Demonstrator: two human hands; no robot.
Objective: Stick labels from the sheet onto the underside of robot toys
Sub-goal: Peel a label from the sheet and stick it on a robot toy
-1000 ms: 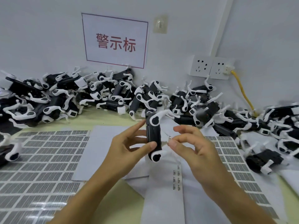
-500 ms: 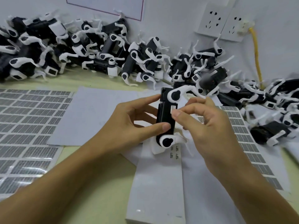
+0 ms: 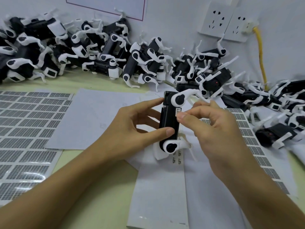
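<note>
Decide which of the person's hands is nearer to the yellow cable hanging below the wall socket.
Right. The right hand lies below and left of the yellow cable, pinching a label at the held toy. The left hand grips that toy from its far side, farther left.

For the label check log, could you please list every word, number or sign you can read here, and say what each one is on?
No text can be read.
Small label on the held robot toy: dark print, too small to read.
Labels on the backing strip: too small and blurred.
Grid label sheets: fine print, unreadable.
Wall sign: only its blank lower part and red border show.
</note>
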